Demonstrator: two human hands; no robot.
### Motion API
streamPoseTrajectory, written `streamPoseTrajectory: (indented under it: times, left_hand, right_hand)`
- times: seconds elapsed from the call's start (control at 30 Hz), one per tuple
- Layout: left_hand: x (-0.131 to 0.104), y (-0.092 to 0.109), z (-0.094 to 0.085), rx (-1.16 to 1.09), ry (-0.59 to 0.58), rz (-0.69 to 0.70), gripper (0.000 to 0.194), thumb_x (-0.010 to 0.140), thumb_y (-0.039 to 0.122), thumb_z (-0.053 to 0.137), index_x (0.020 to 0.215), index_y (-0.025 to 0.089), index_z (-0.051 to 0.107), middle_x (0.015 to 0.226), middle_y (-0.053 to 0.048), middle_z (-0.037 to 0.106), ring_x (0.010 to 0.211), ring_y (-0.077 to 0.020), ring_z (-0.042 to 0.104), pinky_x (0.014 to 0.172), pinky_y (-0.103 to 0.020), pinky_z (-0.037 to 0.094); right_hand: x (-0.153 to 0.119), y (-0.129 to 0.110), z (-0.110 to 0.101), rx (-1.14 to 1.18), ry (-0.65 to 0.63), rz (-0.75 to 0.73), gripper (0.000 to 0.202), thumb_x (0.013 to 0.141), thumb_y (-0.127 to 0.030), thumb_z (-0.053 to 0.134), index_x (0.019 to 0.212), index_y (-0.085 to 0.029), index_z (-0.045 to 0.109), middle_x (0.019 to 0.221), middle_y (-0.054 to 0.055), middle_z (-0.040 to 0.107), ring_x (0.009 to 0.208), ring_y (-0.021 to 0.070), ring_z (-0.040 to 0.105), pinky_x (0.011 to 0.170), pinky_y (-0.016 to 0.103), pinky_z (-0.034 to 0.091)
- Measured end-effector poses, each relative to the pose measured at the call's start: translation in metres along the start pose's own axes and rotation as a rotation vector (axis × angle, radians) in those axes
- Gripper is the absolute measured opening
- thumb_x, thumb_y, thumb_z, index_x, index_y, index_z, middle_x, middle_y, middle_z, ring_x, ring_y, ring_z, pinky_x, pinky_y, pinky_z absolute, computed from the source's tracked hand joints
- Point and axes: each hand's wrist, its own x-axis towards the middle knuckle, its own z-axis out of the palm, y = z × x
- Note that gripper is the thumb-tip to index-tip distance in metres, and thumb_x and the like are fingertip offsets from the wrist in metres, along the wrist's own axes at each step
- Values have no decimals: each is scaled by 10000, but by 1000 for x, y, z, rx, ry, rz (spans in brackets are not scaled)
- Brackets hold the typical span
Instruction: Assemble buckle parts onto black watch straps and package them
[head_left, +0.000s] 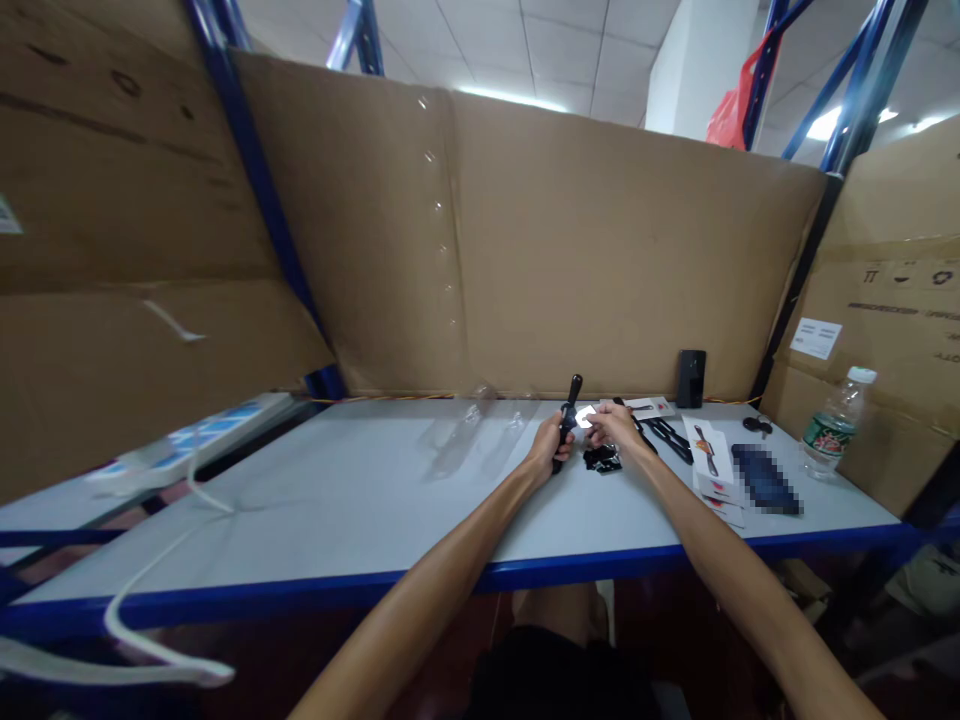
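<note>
Cardboard walls (570, 250) back bottle (832, 422), cards (712, 460), power strip (195, 440).

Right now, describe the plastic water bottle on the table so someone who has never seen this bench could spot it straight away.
Start at the pale grey table with the blue front edge and follow it to its far right end, beside the brown cardboard boxes. There stands the clear plastic water bottle, upright and a little tilted in this view. Its white cap and green label set it apart from the flat black items and white cards lying nearby.
</note>
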Motion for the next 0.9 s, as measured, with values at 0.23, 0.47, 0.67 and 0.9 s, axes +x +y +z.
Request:
streamPoseTrajectory:
  times: [0.23,0.47,0.67,0.9]
  left_hand:
    - [-3,4,1,28,-8,-37,312,986,457,368,814,206,433,519,59,423,351,-50,260,377,-155,132]
    - [-7,4,5,80,-50,-24,318,1013,429,318,824,205,439,512,54,442,341,-54,273,379,-165,119]
    - [-3,2,3,89,-46,-24,344,1007,394,306,782,188,464,510,41,445,343,-51,276,365,-167,135]
    - [-5,0,5,113,-98,26,315,975,316,352,763,157,523,572,7,494,393,-53,346,365,-163,158]
  right_hand:
    - [3,0,-8,56,40,-9,143,698,-214,726,769,-172,608,710,12,648,568,110,588,484,195,504]
    - [5,8,-3,-94,15,-111,214,826,-406,644,803,-219,542,478,-99,450,340,77,395,349,165,319]
    - [8,8,-3,-68,-81,-84,147,836,-326,608,909,-221,534,477,-94,515,336,77,354,345,165,259]
    - [9,18,-1,-215,-62,-54,271,835,-376,665,749,-216,464,492,-36,590,354,90,453,352,174,288]
